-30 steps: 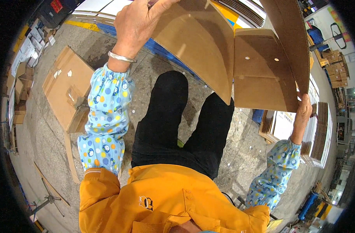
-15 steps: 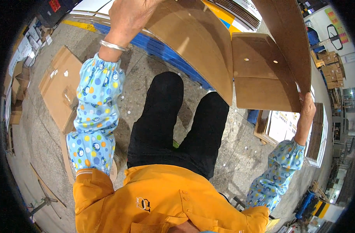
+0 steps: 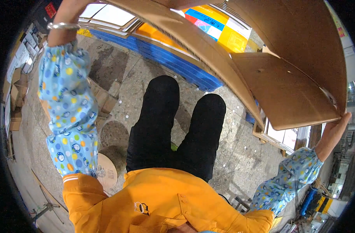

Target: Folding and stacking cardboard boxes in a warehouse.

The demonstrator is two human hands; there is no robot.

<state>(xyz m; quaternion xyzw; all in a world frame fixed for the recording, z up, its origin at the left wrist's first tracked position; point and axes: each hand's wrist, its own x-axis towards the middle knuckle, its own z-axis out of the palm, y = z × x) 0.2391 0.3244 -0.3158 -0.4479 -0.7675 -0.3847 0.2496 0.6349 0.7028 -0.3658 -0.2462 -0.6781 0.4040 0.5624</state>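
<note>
A big brown cardboard box (image 3: 286, 77), still partly flat, is held up high in the air, above the black trouser legs (image 3: 173, 128) and the grey floor (image 3: 119, 77). Nothing carries it but the two hands. The long side of the box runs from the upper left down to the right. The right hand (image 3: 334, 130) is seen at the lower right corner of the box, with the fingers (image 3: 342, 118) pressed up against its edge. The left hand (image 3: 68, 9) is raised at the upper left end, by the top edge of the view, and it cannot be told if its fingers are closed on the box. A silver bracelet (image 3: 62, 26) is worn on that wrist. A blue pallet (image 3: 173, 58) is seen on the floor behind the box.
</note>
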